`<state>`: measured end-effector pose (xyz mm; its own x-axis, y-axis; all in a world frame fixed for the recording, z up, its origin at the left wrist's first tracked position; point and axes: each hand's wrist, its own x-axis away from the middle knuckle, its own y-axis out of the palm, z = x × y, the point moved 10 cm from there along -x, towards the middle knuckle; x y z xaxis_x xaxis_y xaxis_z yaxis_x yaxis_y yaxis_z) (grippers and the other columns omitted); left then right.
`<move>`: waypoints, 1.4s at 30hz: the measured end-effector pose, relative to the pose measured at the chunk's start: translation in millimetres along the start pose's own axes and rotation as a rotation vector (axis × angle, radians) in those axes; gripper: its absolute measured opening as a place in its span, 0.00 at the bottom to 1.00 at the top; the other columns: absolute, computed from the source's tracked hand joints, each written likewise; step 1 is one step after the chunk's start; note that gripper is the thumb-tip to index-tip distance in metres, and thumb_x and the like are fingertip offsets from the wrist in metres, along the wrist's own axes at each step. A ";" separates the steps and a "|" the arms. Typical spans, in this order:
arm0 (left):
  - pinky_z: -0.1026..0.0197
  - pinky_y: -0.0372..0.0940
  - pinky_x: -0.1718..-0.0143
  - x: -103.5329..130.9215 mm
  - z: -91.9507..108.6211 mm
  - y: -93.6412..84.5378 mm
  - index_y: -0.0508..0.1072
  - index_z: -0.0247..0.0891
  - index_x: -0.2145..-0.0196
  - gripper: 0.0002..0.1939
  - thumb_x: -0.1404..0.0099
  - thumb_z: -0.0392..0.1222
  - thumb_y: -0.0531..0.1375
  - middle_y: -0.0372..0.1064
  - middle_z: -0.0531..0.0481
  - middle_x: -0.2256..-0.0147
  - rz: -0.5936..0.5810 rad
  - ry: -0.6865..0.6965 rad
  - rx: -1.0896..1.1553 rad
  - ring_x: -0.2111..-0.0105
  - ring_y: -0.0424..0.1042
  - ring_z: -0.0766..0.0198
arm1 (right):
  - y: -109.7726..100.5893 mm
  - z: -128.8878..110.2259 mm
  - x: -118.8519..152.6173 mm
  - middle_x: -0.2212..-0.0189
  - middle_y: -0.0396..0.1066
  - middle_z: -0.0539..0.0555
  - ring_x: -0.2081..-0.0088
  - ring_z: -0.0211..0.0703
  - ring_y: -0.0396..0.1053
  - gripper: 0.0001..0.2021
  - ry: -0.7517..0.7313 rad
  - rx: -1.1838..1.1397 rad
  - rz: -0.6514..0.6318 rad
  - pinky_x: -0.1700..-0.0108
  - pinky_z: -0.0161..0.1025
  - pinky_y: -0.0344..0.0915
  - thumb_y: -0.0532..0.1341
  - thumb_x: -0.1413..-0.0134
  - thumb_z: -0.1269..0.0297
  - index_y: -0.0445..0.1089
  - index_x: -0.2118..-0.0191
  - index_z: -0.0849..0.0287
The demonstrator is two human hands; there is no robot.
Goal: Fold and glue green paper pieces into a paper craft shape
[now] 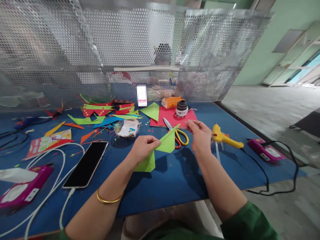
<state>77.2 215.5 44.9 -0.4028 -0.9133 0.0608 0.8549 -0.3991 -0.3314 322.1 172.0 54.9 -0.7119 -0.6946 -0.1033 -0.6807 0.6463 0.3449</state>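
- Could snag the left forearm (108,185) on the white cable (71,192) plugged into the phone (86,165).
- Pinching green paper (167,145) in left hand (146,146) above the table (162,188); could crease it by overgripping.
- Could get nicked reaching past the scissors (183,137).
- Holding right hand (201,133) with fingertips (192,123) together; cannot tell whether around anything.
- Could get burned by brushing the yellow glue gun (225,138), if hot.

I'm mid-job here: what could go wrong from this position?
The left hand holds the green paper close to the scissors, so it might catch on them. The yellow glue gun lies beside the right hand; a sideways move might bump it, and whether it is hot cannot be seen. The white cable on the phone runs near the left forearm, which could snag it.
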 end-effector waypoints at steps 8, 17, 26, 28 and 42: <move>0.63 0.54 0.72 2.3 -0.6 -2.2 0.75 0.35 0.77 0.17 0.51 0.54 0.66 0.65 0.55 0.79 0.031 -0.047 0.053 0.76 0.60 0.68 | 31.3 10.1 20.6 0.77 0.74 0.49 0.72 0.39 0.70 0.17 0.058 0.137 -0.267 0.68 0.36 0.65 0.73 0.64 0.49 0.76 0.75 0.58; 0.63 0.54 0.71 1.2 -1.9 6.0 0.76 0.35 0.76 0.17 0.49 0.55 0.65 0.66 0.54 0.79 -0.025 -0.011 0.013 0.77 0.60 0.68 | 25.3 9.0 19.6 0.81 0.67 0.47 0.75 0.37 0.62 0.18 0.033 0.164 -0.202 0.70 0.37 0.60 0.71 0.65 0.48 0.70 0.80 0.56; 0.63 0.56 0.71 0.9 -4.1 2.9 0.79 0.35 0.75 0.17 0.51 0.54 0.67 0.71 0.52 0.78 0.030 -0.019 0.054 0.76 0.62 0.67 | 42.0 27.2 35.8 0.78 0.74 0.52 0.75 0.42 0.69 0.21 0.213 0.219 -0.369 0.71 0.39 0.64 0.74 0.69 0.45 0.75 0.77 0.59; 0.62 0.57 0.71 2.0 -3.6 8.0 0.80 0.35 0.73 0.18 0.51 0.55 0.67 0.72 0.52 0.77 -0.010 -0.012 0.030 0.75 0.64 0.66 | 49.6 35.4 47.2 0.80 0.74 0.52 0.77 0.42 0.69 0.21 0.274 0.234 -0.434 0.73 0.40 0.65 0.77 0.75 0.49 0.77 0.77 0.60; 0.62 0.63 0.72 -1.7 -4.3 10.0 0.79 0.38 0.75 0.12 0.45 0.50 0.64 0.76 0.49 0.76 -0.057 0.021 -0.043 0.76 0.70 0.63 | 35.6 34.2 37.9 0.82 0.72 0.51 0.79 0.41 0.68 0.18 0.268 0.199 -0.300 0.76 0.39 0.65 0.77 0.75 0.54 0.74 0.78 0.59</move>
<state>85.0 213.4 37.4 -0.4581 -0.8868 0.0608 0.8157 -0.4465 -0.3678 265.0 179.4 31.4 -0.4262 -0.9008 0.0828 -0.8887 0.4341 0.1473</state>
